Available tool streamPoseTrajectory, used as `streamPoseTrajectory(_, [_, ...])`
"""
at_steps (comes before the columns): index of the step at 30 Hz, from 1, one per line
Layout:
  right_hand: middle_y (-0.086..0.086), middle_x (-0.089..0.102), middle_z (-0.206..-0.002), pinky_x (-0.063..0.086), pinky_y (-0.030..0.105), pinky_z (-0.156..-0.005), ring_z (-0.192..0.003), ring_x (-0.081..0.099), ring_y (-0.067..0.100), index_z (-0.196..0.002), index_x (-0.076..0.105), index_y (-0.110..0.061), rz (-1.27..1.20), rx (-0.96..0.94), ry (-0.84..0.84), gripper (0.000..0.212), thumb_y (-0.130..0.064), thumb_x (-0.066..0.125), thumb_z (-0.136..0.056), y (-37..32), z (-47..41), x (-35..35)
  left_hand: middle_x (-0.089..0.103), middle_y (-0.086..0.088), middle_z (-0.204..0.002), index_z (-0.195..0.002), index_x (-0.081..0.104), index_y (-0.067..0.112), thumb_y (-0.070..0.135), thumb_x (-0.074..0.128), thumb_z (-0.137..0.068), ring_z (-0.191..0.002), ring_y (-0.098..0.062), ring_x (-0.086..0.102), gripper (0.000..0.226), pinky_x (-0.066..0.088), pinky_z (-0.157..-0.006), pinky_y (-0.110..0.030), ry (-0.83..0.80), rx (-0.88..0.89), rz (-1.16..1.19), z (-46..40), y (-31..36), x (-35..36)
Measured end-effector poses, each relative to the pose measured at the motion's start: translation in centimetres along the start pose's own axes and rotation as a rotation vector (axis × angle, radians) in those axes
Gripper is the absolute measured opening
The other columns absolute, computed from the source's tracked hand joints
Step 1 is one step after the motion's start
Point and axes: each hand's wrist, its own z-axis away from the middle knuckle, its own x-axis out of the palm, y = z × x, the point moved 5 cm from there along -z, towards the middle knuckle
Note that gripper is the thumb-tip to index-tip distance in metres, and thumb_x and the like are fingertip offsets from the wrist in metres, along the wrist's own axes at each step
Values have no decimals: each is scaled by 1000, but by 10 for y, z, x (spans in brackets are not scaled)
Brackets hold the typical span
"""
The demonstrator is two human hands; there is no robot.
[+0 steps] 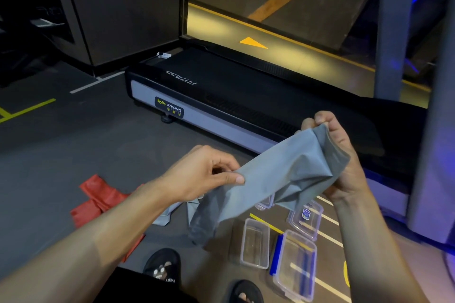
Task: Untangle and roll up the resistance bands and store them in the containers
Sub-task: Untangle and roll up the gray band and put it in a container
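A wide grey resistance band (268,179) stretches between my hands above the floor. My left hand (206,172) pinches its lower edge between thumb and fingers. My right hand (337,155) grips the bunched upper end. The band's loose tail hangs down to the floor near my feet. A red resistance band (98,202) lies crumpled on the floor at the left, partly hidden under my left forearm. Clear plastic containers lie on the floor at the lower right: an open box (254,243), a lid with blue clips (295,265) and another lid (306,219).
A black and grey treadmill (209,96) runs across the floor just beyond my hands. A grey pillar (428,155) stands at the right. My feet in black sandals (162,265) are at the bottom. Dark gym floor (73,130) with painted lines spreads to the left.
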Motion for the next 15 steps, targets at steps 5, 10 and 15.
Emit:
streamPoseTrajectory(5, [-2, 55, -80, 52, 24, -60, -66, 50, 11, -90, 63, -23, -15, 15, -5, 26, -13, 41, -100, 2, 0, 2, 73, 10, -76, -88, 74, 27, 41, 72, -92, -74, -16, 68, 15, 52, -72, -31, -7, 27, -101, 0, 4, 2])
streamPoseTrajectory(10, [-2, 55, -80, 52, 23, -60, -65, 51, 11, -89, 63, -23, -2, 13, 2, 26, -12, 42, -100, 2, 1, 1, 67, 1, -70, -88, 72, 27, 43, 69, -94, -63, -6, 51, 17, 50, -67, -38, -10, 33, -105, -1, 2, 0])
streamPoseTrajectory(15, [-2, 57, -82, 53, 24, -62, -67, 53, 11, -92, 62, -22, 26, 12, 14, 25, -12, 43, -103, 2, 1, -6, 63, -4, -69, -88, 73, 25, 43, 67, -95, -61, -6, 45, 20, 47, -63, -39, -41, 4, -79, 1, 2, 0])
